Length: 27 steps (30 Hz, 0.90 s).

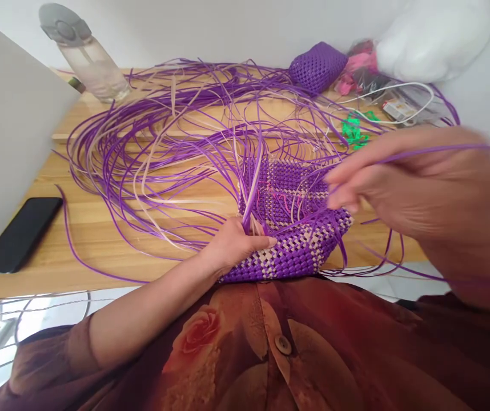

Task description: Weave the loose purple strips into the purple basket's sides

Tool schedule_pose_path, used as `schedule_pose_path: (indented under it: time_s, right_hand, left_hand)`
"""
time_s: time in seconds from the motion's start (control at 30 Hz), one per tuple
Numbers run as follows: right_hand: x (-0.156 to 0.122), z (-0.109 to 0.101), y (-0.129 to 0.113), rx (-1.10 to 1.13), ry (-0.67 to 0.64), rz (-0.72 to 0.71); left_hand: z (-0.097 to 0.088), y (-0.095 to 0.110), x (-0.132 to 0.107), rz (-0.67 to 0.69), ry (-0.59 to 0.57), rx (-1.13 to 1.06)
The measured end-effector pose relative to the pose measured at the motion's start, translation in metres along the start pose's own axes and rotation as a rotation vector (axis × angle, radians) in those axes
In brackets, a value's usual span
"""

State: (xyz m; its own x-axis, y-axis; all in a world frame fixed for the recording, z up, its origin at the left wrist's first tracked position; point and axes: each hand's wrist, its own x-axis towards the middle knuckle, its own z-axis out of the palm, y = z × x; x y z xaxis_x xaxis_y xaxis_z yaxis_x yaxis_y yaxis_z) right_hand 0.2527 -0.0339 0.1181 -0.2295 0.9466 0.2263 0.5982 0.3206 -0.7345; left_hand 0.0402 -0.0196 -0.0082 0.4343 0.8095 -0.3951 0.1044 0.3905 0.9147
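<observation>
Head view, basket (290,257), long axis crosswise, opening upward

- Shirt (356,377) in rust brown and dark maroon, the tones melting into one another.
- Front placket (268,319) with a seam running down from twelve o'clock.
- Round brown button (283,344) on the placket, its rim paler.
- Red rose print (202,330) with layered petals, toward nine o'clock from the button.
- Large brown leaf-like shape (326,357) toward four o'clock from it.
- Left sleeve (43,365) brown, banded at the hem.
- Right sleeve (472,331) dark maroon-brown.
</observation>
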Motion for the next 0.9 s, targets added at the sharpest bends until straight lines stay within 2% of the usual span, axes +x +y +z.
schedule_pose_path:
  time_s: [0.07,0.13,0.17,0.3,0.4,0.6,0.7,0.77,0.83,0.9]
  right_hand:
    - [0.008,0.019,0.013,0.057,-0.175,-0.004]
    - [0.013,0.041,0.029,-0.019,-0.366,-0.038]
    - [0.014,0.050,0.036,-0.070,-0.403,-0.048]
    - [0.015,0.068,0.053,-0.272,-0.328,-0.046]
    - [0.012,0.071,0.056,-0.374,-0.349,-0.081]
    - [0.005,0.076,0.056,-0.349,-0.307,-0.105]
    - [0.019,0.065,0.053,-0.251,-0.309,-0.049]
    - [0.042,0.046,0.049,-0.110,-0.291,0.079]
    - [0.074,0.016,0.044,0.113,-0.150,0.260]
    - [0.114,-0.018,0.042,0.259,0.030,0.362]
  left_hand:
    - [-0.001,-0.002,0.001,0.004,-0.013,-0.021]
    - [-0.001,-0.004,0.001,0.012,-0.030,-0.047]
    - [-0.002,-0.005,0.002,0.014,-0.040,-0.059]
    - [-0.002,-0.005,0.000,-0.020,-0.069,-0.136]
    - [-0.002,-0.003,-0.002,-0.077,-0.062,-0.182]
    - [0.002,0.000,-0.001,-0.077,-0.067,-0.143]
    - [0.003,-0.001,-0.001,-0.072,-0.070,-0.105]
    - [0.004,0.000,-0.002,-0.071,-0.076,-0.109]
    - [0.005,0.000,-0.005,-0.072,-0.088,-0.126]
    - [0.005,0.001,-0.007,-0.077,-0.096,-0.135]
